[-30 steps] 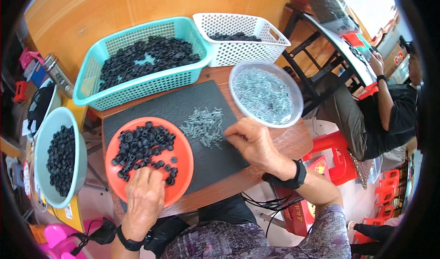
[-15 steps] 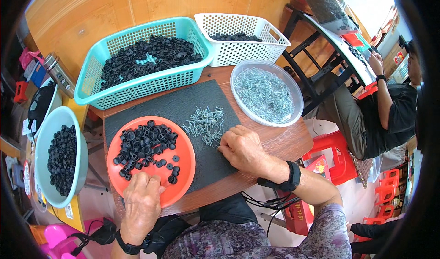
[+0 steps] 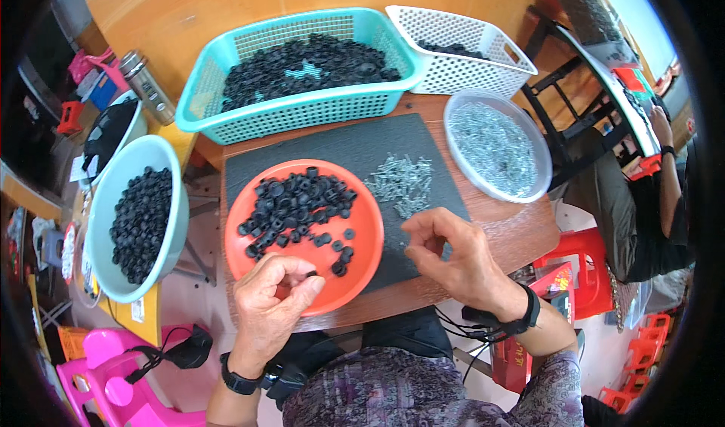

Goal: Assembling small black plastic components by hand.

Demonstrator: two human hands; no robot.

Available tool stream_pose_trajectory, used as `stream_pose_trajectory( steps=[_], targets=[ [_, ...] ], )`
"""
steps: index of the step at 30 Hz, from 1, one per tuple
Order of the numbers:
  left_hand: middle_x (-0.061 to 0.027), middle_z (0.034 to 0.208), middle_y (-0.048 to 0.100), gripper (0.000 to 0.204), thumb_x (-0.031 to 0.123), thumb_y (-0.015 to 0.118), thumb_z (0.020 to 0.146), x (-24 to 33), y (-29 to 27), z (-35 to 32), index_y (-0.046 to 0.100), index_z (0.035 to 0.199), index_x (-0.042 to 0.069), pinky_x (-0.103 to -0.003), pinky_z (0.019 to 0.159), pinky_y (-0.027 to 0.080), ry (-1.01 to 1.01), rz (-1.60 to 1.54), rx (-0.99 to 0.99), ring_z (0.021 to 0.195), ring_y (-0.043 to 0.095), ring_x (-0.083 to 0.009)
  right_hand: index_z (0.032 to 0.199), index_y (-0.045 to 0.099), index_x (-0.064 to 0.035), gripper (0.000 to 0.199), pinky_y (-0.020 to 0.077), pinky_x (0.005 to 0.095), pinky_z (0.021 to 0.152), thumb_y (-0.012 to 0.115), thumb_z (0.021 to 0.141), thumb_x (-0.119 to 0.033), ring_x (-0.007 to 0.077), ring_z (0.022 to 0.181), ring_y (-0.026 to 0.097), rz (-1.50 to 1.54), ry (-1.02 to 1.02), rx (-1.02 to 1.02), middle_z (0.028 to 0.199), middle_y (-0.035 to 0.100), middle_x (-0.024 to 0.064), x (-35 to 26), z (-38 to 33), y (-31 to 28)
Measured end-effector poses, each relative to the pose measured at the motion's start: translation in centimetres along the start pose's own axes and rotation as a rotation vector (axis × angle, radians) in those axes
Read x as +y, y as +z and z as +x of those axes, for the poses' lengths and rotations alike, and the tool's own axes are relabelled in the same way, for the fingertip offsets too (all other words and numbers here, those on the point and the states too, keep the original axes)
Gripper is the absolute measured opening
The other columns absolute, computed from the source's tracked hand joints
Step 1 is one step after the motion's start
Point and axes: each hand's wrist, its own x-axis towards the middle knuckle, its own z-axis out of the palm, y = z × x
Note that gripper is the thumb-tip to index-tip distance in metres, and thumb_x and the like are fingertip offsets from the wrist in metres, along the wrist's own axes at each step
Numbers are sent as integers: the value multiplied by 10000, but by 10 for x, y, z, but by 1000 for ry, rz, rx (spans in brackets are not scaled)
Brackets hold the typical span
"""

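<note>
Table: I see a brown wooden tabletop [image 3: 521,234] under everything, its near edge towards me.
Mat: a dark grey rectangular mat [image 3: 355,147] covers the middle of the table.
Teal basket: a large teal plastic lattice basket [image 3: 302,114] sits at the far edge of the mat, full of black rubber caps.
White basket: a white perforated plastic basket [image 3: 468,72] stands just right of the teal one, a few dark parts inside.
Pale bowl: a pale blue-green round bowl [image 3: 102,215] off the table's left side holds more black caps.
Clear dish: a clear round plastic dish [image 3: 461,136] of small silver metal screws lies right of the mat.
Orange plate: a round orange plastic plate [image 3: 362,253] rests on the mat's near left part, touching my left hand.
Caps on plate: a heap of small black round rubber caps [image 3: 294,204] lies mostly in the plate's upper half, a few strays nearer me.
Loose screws: a small pile of silver screws [image 3: 400,179] lies on the mat just right of the plate.
Right hand: my right hand [image 3: 453,253] hovers over the mat's near right corner, thumb and fingertips pinched together; what it pinches is too small to tell.
Left hand: my left hand [image 3: 272,302] is at the plate's near rim, fingers curled in around one black cap [image 3: 311,274].
</note>
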Motion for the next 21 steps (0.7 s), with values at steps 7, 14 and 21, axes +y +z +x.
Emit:
stream_pose_trajectory(
  steps=[7, 14, 21],
  targets=[
    [-93, 715, 631, 145, 6, 664, 783, 19, 10, -7, 570, 882, -42, -211, 505, 470, -429, -807, 76, 537, 564, -107, 916, 614, -20, 188, 446, 317, 611, 613, 741, 48, 219, 677, 547, 230, -283, 50, 740, 565, 79, -21, -12, 57],
    [-80, 775, 632, 142, 38, 626, 838, 13, 21, -16, 578, 952, -32, -183, 513, 459, -323, -944, 128, 599, 584, -90, 914, 612, -12, 137, 447, 292, 601, 632, 780, 5, 188, 690, 553, 332, -171, 88, 759, 573, 74, -25, -13, 78],
    [-96, 799, 637, 143, 23, 619, 836, 8, 15, -18, 582, 960, -36, -202, 544, 486, -312, -950, 61, 646, 616, -120, 934, 603, 1, 133, 466, 268, 585, 611, 802, 10, 145, 692, 574, 506, -39, 23, 788, 577, 76, -24, -16, 79]
  ],
)
